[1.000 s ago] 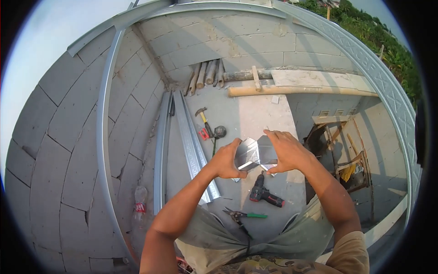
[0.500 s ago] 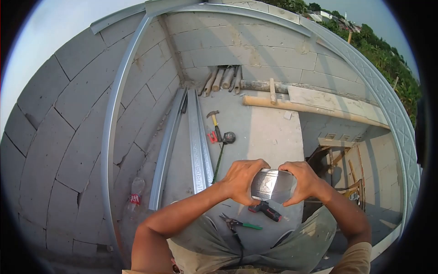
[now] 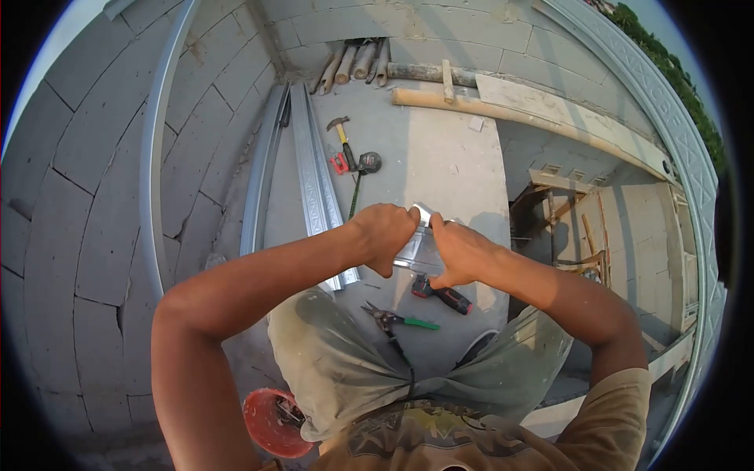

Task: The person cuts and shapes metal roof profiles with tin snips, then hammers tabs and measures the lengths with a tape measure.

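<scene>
Metal piece: now folded narrower, pinched between left hand and right hand; earlier held open. Drill, snips below hands.

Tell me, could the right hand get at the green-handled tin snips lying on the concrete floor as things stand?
Probably not straight away: the right hand and left hand both grip the folded shiny metal sheet piece. The green-handled snips lie uncovered far below.
</scene>
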The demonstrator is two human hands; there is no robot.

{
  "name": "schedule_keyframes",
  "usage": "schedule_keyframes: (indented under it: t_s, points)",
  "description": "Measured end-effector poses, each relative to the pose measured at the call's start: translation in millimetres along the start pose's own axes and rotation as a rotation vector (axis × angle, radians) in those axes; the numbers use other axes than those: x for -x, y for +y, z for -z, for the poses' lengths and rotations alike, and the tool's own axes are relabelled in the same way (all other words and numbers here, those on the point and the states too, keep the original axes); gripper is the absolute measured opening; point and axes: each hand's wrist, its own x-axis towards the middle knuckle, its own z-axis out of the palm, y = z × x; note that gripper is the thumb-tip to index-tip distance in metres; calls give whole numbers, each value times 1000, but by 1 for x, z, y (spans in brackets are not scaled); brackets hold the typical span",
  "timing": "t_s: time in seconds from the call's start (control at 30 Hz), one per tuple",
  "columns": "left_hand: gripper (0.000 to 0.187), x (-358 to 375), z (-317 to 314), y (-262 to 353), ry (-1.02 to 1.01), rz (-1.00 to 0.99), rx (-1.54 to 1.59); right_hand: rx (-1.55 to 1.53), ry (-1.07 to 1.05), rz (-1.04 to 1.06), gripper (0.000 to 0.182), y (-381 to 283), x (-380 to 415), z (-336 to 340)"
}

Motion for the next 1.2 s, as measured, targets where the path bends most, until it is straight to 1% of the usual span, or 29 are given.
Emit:
schedule_keyframes:
  t_s: [0.03, 0.07, 0.1, 0.17, 0.2, 0.23, 0.27, 0.3, 0.33, 0.37, 0.4, 0.47, 0.5, 0.53, 0.57, 0.6, 0.67, 0.73, 0.77, 0.8, 0.83, 0.9, 0.93, 1.0, 1.03, 1.07, 1.1, 1.13, 1.2]
  points:
    - [77, 2, -4, -5, -4, 3, 1, 57, -67, -37, 94, -12, -9, 6]
    - [76, 6, -7, -12, 61, 0, 36, 115, -129, -73, 93, -18, -13, 10]
    - [74, 9, -7, -19, 129, -2, 66, 115, -120, -67, 93, -14, -14, 12]
    - [74, 26, 11, -18, 196, 1, 93, -80, -9, 110, 87, 3, -14, 19]
    - [74, 35, 13, -16, 254, -4, 146, -85, 2, 104, 87, 4, -11, 17]
    - [75, 41, 12, -17, 383, -48, 141, -149, 157, 198, 85, 4, -5, 12]
    - [75, 45, 13, -21, 384, -54, 144, -210, 304, 291, 82, 4, -1, 7]
    - [75, 51, 17, -21, 460, -121, 157, -209, 295, 285, 82, 0, 5, 5]
    - [75, 57, 23, -19, 539, -183, 168, -272, 364, 330, 82, -7, 11, 8]
    - [75, 64, 30, -14, 543, -179, 170, -336, 437, 380, 81, -14, 16, 13]
    - [76, 73, 39, -9, 571, -192, 235, -334, 436, 387, 81, -19, 20, 22]
    - [77, 86, 45, 0, 594, -195, 296, -444, 507, 561, 83, -28, 32, 36]
    - [78, 89, 47, 4, 686, -245, 383, -499, 472, 608, 88, -27, 36, 41]
    - [79, 90, 47, 8, 776, -299, 476, -499, 473, 610, 88, -30, 36, 43]
    - [80, 90, 46, 11, 832, -350, 558, -569, 504, 686, 91, -34, 37, 45]
    - [80, 91, 44, 15, 830, -361, 562, -637, 534, 756, 94, -38, 40, 47]
    - [79, 93, 41, 18, 850, -351, 742, -595, 511, 752, 93, -43, 42, 63]
    - [78, 89, 43, 12, 796, -380, 682, -404, 300, 555, 90, -37, 42, 63]
    - [78, 86, 47, 11, 547, -236, 573, -261, 245, 456, 89, -35, 40, 55]
    - [78, 80, 49, 10, 304, -97, 451, -196, 117, 320, 89, -35, 38, 49]
    - [78, 71, 48, 7, 295, -138, 452, -166, 9, 231, 85, -38, 35, 53]
    - [78, 50, 38, -2, 85, -66, 179, -44, -139, 48, 91, -40, 18, 43]
    - [78, 42, 31, -4, 76, -96, 177, -56, -134, 20, 91, -43, 12, 37]
    - [76, 31, 21, -10, 63, -103, 25, 52, -115, 24, 88, -42, 6, 29]
    - [79, 37, 26, -15, 271, -101, -13, 50, -108, 10, 88, -31, 6, 30]
    - [79, 41, 28, -15, 271, -112, -20, 31, 92, 143, 87, -17, 4, 33]
    - [80, 52, 44, -10, 409, -118, -37, 14, 301, 276, 85, -9, 3, 36]
    - [82, 59, 53, -6, 547, -127, -48, 13, 318, 263, 85, -11, 7, 39]
    - [80, 70, 49, -1, 606, -166, 21, -71, 421, 409, 80, -16, 21, 41]
